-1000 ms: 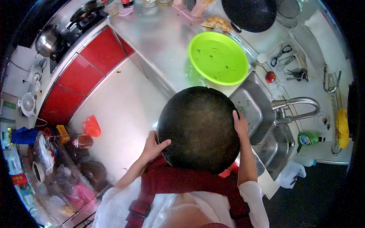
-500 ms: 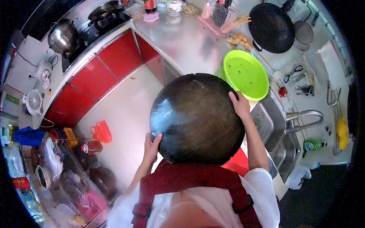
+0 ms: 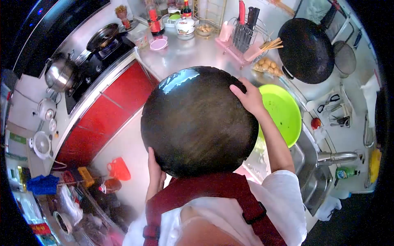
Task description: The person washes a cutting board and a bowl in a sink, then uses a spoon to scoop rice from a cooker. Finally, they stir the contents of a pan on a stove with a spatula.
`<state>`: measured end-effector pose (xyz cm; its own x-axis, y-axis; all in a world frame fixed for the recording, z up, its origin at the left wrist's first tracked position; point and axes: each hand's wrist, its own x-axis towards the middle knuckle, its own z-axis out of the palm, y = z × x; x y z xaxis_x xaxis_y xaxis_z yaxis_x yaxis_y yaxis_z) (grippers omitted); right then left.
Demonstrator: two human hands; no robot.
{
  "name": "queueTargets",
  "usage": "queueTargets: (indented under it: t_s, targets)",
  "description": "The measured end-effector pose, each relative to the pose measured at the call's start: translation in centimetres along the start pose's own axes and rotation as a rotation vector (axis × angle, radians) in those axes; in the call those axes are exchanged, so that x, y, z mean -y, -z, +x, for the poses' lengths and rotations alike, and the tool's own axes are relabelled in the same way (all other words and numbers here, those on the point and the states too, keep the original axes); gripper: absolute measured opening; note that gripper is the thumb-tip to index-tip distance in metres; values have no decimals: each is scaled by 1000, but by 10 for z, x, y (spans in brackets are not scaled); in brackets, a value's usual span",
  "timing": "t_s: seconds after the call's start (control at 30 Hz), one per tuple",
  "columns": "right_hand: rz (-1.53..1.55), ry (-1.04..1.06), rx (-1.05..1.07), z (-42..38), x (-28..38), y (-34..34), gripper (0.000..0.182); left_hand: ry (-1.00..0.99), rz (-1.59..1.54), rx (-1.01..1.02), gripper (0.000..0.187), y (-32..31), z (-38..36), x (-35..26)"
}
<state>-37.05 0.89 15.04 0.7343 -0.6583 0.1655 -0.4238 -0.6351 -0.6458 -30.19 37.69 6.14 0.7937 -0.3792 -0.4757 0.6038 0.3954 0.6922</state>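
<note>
Slab (image 3: 201, 127), round and thick-looking, dark brown to black, held in front of the torso, between apron and counter (image 3: 182, 53). Face mottled and scuffed, wood-like but material not certain; glossy pale glare at upper left, edge slightly nicked. Left hand (image 3: 155, 170) on lower-left rim, thumb up along the edge, other fingers mostly hidden by the slab. Right hand (image 3: 249, 98) on upper-right rim, thumb over the face; fingertips partly out of sight. Both sets of fingers clamped on the slab. Underside not visible.

Dark red fabric apron (image 3: 201, 190) just below, over white cloth. Lime-green plastic basin (image 3: 289, 119) at right, partly covered by right hand and forearm; small dark specks inside. Steel sink (image 3: 298, 160) beyond the forearm, also part-hidden. Black round wok (image 3: 308, 51), wire knife rack (image 3: 246, 35) farther off. Lower-left clutter blurry, cut off by the dark lens border.
</note>
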Motion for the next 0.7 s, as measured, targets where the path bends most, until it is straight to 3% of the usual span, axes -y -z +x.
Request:
queueTargets:
  t_s: [0.23,0.4,0.53,0.63,0.7]
  targets:
    - [9,-43,-80,69,-6,8,55,77,39,35,64,-72,72,-35]
    - [-50,-259,-227,99,-27,20,59,162,15,214,61,-112,151,-54]
    - [198,-291,-462,115,-31,27,54,194,188,346,65,-149,232,-79]
    - [232,-305,-581,110,-26,26,52,116,247,477,64,-178,293,-98]
    - [255,-321,-657,99,-19,21,54,-16,281,527,50,-207,324,-112]
